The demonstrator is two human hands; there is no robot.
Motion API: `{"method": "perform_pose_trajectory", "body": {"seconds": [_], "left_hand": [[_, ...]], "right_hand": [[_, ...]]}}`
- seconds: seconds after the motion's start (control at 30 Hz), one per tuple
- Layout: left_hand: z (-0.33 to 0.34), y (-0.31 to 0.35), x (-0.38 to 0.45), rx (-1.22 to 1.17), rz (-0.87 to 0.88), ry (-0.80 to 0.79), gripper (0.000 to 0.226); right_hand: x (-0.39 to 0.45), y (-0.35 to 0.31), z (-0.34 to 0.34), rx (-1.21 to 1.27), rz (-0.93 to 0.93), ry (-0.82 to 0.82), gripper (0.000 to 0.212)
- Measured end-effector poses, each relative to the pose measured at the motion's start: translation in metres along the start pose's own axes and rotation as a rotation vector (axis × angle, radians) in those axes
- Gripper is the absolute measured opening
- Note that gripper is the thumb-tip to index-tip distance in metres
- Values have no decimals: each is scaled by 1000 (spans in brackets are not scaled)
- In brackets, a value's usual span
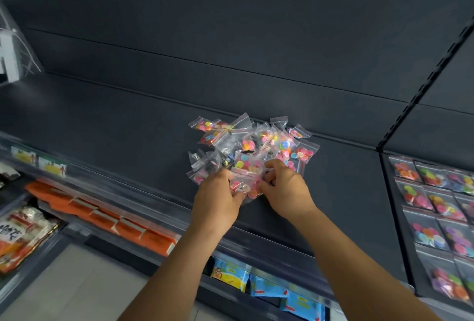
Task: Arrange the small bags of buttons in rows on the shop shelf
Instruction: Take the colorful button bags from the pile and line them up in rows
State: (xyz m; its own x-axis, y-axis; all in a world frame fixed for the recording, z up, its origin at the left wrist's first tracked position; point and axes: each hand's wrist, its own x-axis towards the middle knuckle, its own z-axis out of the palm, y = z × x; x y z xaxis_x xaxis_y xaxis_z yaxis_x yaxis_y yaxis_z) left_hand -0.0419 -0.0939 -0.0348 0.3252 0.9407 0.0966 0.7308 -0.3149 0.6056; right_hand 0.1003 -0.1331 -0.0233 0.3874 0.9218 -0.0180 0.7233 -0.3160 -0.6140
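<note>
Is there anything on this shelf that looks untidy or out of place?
Yes. The loose bags lie in a jumbled, overlapping pile mid-shelf, while the rows at right are neat. Both hands, left and right, grip bags at its near edge.

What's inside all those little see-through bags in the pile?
The pile of bags shows bright buttons in pink, yellow, orange and blue. The left hand and right hand cover the nearest bags, and lower ones are buried.

Two bare forearms and hands (254, 192) (no sleeves, rings, or watch)
</note>
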Motion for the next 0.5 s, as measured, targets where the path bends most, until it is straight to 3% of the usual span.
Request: {"method": "perform_pose_trajectory", "body": {"seconds": [0.17,0.33,0.5], "left_hand": [[-4,-7,5,-11,-30,15,14],[-4,-7,8,-109,-42,-10,13],[0,6,10,-317,-37,-24,15]], "right_hand": [[7,-1,2,35,58,7,34],[7,9,-6,107,58,72,10],[-1,21,-24,247,131,113,12]]}}
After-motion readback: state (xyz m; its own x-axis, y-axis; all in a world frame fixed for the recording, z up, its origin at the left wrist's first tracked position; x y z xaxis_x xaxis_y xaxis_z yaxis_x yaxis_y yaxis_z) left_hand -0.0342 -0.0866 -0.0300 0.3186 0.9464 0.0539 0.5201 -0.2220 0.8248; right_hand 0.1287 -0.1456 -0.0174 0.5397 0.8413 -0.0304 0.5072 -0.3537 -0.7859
